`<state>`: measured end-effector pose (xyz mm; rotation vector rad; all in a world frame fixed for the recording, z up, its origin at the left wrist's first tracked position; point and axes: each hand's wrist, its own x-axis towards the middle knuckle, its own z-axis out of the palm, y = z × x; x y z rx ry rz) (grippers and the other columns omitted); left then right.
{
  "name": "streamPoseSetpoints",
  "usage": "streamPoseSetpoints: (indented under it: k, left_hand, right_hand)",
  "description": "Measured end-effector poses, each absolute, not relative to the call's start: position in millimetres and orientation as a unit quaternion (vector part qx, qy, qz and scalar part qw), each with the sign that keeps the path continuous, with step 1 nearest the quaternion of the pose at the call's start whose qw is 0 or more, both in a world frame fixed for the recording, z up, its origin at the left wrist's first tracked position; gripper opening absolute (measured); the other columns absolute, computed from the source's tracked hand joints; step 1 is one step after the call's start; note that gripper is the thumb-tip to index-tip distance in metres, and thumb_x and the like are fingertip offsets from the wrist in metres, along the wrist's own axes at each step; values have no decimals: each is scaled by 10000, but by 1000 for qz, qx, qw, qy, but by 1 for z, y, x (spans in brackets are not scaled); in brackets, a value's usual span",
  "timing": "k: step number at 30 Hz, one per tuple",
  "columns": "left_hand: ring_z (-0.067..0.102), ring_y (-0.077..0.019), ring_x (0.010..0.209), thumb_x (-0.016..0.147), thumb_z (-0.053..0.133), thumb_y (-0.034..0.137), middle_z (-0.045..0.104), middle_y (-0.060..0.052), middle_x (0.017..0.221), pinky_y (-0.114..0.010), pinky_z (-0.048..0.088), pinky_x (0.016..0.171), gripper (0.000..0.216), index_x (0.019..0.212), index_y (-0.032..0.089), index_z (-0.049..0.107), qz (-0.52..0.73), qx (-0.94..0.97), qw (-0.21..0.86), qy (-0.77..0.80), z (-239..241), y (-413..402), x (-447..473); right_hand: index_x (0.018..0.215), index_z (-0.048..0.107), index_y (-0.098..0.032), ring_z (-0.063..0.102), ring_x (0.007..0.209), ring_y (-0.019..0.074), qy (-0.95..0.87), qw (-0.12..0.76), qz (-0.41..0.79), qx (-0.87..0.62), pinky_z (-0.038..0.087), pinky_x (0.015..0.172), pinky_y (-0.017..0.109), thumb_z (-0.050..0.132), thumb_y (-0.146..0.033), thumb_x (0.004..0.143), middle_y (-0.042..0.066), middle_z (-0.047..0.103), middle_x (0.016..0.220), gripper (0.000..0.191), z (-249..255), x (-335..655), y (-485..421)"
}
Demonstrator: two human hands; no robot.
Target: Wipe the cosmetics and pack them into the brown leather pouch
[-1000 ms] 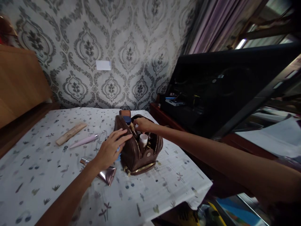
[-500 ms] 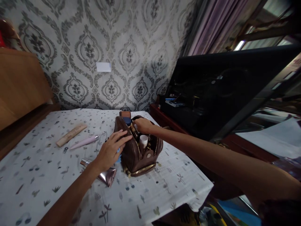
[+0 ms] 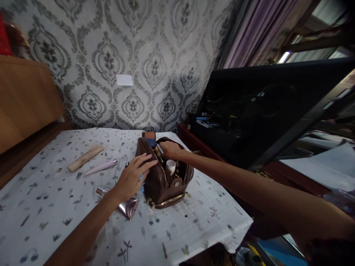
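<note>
A brown leather bag [image 3: 156, 184] with gold zips stands unzipped on the table. Inside show a white-capped bottle [image 3: 171, 166], a dark blue item [image 3: 151, 143] and some gold-coloured pieces. My left hand [image 3: 135, 176] rests against the bag's left side, fingers stretched out and spread. My right hand [image 3: 169, 149] reaches into the opening from the right, its fingers curled; what they grip, if anything, is hidden in the bag. Partly under my left forearm lies a shiny metallic pink tube [image 3: 129, 207]. Something light blue [image 3: 142, 183] shows beside my left hand.
On the patterned white tablecloth [image 3: 155, 240], left of the bag, lie a beige tube [image 3: 85, 158] and a pale pink slim tube [image 3: 101, 167]. A large black screen-like panel [image 3: 266, 107] leans at the right. A wooden cabinet [image 3: 24, 99] stands at the left, patterned wallpaper behind.
The view has shifted slightly. Both hands keep nearly the same places, the left on the bag's side and the right inside the opening.
</note>
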<state>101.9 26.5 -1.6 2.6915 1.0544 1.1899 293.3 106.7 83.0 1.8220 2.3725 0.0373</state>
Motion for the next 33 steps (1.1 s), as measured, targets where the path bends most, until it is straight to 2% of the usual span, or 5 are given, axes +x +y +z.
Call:
streamPoseSetpoints:
  k: [8, 14, 28, 33]
  left_hand:
    - [443, -240, 1403, 1004, 400, 142, 547, -55, 1452, -493, 470, 1120, 449, 1399, 317, 523, 382, 859, 15, 339, -2, 27, 103]
    - [445, -245, 1402, 1006, 392, 144, 548, -60, 1449, -501, 479, 1110, 437, 1384, 309, 536, 387, 857, 15, 340, -1, 26, 103]
    - [432, -249, 1414, 1006, 390, 141, 543, -67, 1455, -501, 472, 1112, 446, 1394, 317, 524, 384, 858, 20, 341, -2, 25, 104]
    - [455, -250, 1390, 1013, 384, 146, 552, -79, 1446, -488, 492, 1089, 411, 1367, 280, 544, 389, 858, 12, 335, -2, 26, 104]
  right_hand:
    - [1226, 631, -158, 667, 1146, 273, 785, 52, -13, 617, 516, 868, 302, 600, -214, 931, 171, 675, 1253, 302, 81, 292, 103]
    - [1268, 586, -150, 655, 1104, 236, 779, 38, -27, 625, 545, 931, 438, 575, -347, 989, 110, 650, 1255, 342, 79, 291, 109]
    - [1208, 627, -162, 656, 1070, 228, 785, 95, -47, 610, 557, 912, 436, 623, -360, 965, 91, 651, 1221, 314, 87, 281, 115]
    - [1202, 624, -157, 658, 1041, 221, 780, 114, -42, 613, 567, 885, 423, 633, -346, 959, 89, 648, 1206, 308, 91, 280, 116]
